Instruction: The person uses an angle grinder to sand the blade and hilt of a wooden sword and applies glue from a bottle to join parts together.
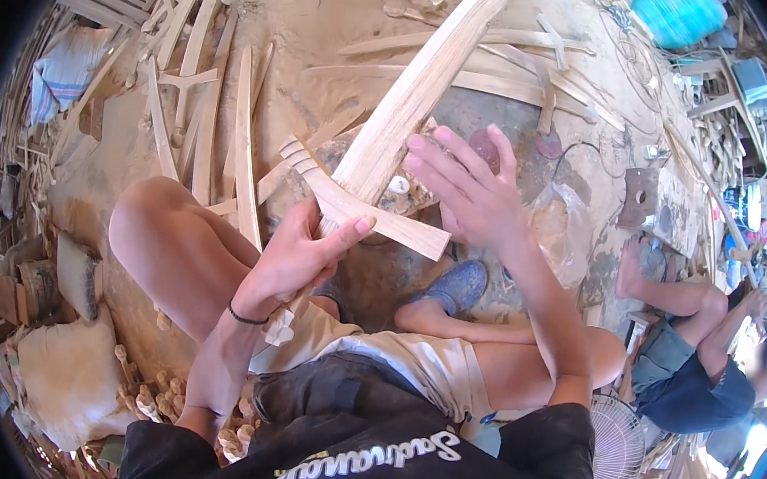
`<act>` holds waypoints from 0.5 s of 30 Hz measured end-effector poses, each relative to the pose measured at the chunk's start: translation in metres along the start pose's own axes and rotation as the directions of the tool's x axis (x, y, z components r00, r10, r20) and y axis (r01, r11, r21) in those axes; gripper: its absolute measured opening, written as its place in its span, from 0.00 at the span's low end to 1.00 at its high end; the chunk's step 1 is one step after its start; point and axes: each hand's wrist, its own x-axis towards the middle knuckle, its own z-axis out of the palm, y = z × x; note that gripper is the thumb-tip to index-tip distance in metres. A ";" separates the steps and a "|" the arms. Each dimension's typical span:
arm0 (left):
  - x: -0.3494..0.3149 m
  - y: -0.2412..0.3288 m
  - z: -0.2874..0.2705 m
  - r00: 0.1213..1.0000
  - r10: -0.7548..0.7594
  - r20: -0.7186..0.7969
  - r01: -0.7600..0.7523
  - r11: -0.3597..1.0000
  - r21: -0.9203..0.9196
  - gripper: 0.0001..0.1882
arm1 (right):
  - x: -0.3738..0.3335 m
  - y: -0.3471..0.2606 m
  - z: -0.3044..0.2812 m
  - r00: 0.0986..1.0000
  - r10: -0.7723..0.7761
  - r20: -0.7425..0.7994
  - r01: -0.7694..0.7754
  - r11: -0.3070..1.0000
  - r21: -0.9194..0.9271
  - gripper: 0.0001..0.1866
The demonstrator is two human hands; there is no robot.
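Observation:
A pale wooden sword [401,109] slants up and away from my lap, its broad blade running out past the far edge of the view. My left hand [300,255] is wrapped round the grip just below the curved crossguard [403,229], thumb pressed on the guard. Below that fist the carved pommel [280,328] sticks out. To the right of the blade, my right hand [483,193] has its fingers stretched and spread, fingertips close to the blade's edge. Whether they touch it I cannot tell. Beneath the sword is a low work block [410,196], partly hidden.
Several unfinished wooden swords [245,136] and strips lie on the dusty floor ahead and left. A clear plastic bag [556,232] sits right of my right hand. Another person [697,358] sits at far right, near a fan [616,451]. Carved wooden pieces [164,403] are heaped at lower left.

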 end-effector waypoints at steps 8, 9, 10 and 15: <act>-0.006 -0.002 -0.006 0.997 -0.073 0.016 0.075 0.993 -0.096 0.17 | -0.032 0.047 0.034 0.810 0.480 -0.337 -0.499 0.866 0.032 0.24; -0.004 -0.004 -0.002 0.997 -0.070 -0.021 0.068 0.994 -0.086 0.17 | -0.065 0.070 0.055 0.607 0.586 -0.537 -0.645 0.758 0.098 0.23; -0.006 -0.007 -0.002 0.995 -0.080 -0.067 0.075 0.994 -0.076 0.16 | -0.103 0.096 0.077 0.462 0.759 -0.459 -0.791 0.587 0.173 0.19; -0.001 -0.014 -0.004 0.999 -0.031 0.018 0.033 0.991 -0.129 0.15 | -0.326 0.162 0.119 0.083 0.986 0.144 -0.953 0.121 -0.278 0.19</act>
